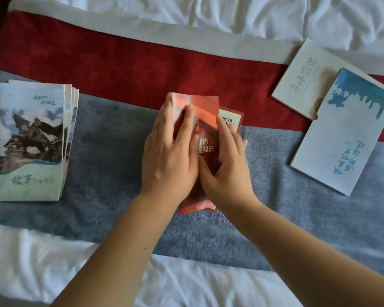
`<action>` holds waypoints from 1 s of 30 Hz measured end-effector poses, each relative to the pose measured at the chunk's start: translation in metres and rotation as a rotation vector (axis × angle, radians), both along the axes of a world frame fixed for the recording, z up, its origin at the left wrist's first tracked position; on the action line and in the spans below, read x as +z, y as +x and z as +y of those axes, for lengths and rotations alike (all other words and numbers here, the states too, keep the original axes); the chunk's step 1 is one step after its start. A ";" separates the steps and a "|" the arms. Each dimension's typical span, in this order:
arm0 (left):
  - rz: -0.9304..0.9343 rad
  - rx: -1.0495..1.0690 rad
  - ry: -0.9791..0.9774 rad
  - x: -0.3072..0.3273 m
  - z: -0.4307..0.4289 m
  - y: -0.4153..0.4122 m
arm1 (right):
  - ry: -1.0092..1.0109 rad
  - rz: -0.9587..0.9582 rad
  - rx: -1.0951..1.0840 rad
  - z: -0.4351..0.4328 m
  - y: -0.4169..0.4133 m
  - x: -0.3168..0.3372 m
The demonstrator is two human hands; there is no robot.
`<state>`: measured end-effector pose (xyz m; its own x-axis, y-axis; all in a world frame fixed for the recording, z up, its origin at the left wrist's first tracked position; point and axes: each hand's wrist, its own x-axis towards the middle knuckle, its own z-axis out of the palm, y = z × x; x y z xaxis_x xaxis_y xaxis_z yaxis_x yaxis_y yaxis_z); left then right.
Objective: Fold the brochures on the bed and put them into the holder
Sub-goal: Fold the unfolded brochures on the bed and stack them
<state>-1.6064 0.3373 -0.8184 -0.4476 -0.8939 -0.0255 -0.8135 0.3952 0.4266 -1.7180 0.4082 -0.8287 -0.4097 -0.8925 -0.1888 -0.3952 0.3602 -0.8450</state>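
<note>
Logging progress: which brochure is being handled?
The red brochure in the middle: the left hand and right hand press on it. The horse stack at left and the white brochure and blue brochure at right lie untouched.

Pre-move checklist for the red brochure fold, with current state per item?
1. Both hands on the red brochure: ok. The left hand and right hand lie flat on it.
2. Fold finished: not ok. The left flap's top edge looks lifted, and an inner panel sticks out on the right.
3. Flat support: ok. It lies on the bed runner.
4. Neighbours apart: ok. The stack of folded brochures and the two white-and-blue brochures do not touch it.
5. Path to the holder: cannot tell. It is not in view.
</note>
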 end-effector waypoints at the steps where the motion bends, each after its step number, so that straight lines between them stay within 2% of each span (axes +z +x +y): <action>1: -0.034 -0.009 0.021 0.000 0.003 -0.001 | -0.030 0.010 -0.032 0.001 -0.001 -0.001; 6: -0.097 -0.017 0.028 -0.001 0.014 -0.010 | -0.102 0.101 -0.108 0.006 -0.015 -0.003; 13: -0.088 -0.047 0.043 -0.001 0.025 -0.034 | -0.050 0.171 -0.108 0.028 -0.036 -0.005; 18: -0.080 -0.078 0.100 -0.006 0.035 -0.054 | -0.059 0.132 -0.198 0.043 -0.052 -0.006; 22: -0.091 -0.119 0.110 -0.017 0.046 -0.064 | 0.015 0.194 -0.194 0.057 -0.066 -0.004; 27: -0.135 -0.128 0.092 -0.031 0.058 -0.072 | 0.226 0.518 -0.039 0.065 -0.075 -0.008; 30: -0.175 -0.135 0.094 -0.037 0.060 -0.070 | 0.312 0.605 0.084 0.068 -0.072 -0.012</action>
<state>-1.6764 0.3969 -0.8559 -0.5443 -0.8163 -0.1936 -0.8208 0.4706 0.3237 -1.7897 0.4760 -0.8409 -0.4555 -0.8669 -0.2026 -0.8023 0.4984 -0.3284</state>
